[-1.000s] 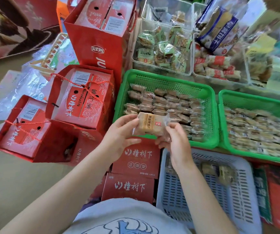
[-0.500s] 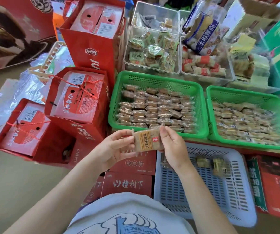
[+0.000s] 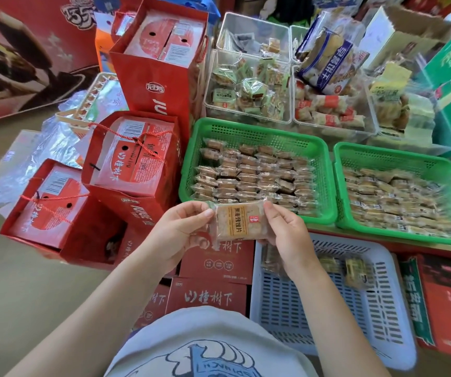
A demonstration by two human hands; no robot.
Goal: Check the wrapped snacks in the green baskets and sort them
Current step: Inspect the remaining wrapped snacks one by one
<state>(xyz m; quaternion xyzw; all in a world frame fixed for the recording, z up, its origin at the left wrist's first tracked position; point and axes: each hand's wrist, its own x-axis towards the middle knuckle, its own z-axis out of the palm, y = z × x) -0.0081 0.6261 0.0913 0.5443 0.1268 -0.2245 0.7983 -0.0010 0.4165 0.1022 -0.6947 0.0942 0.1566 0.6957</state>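
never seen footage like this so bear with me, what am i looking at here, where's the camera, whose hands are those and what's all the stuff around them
There is no machine here. The camera sits on a person's head and looks forward and down, so the two bare arms reaching in from the bottom are that person's own.

The left hand and the right hand each pinch one side of a wrapped snack, held face up as if to read its label.

Just behind it are two green baskets: the nearer green basket and the right green basket, both filled with rows of similar wrapped snacks. Below the hands lies a pale slotted basket holding only a few packets, perhaps the sorted ones.

To the left stand red gift bags, and clear bins of other snacks sit at the back.
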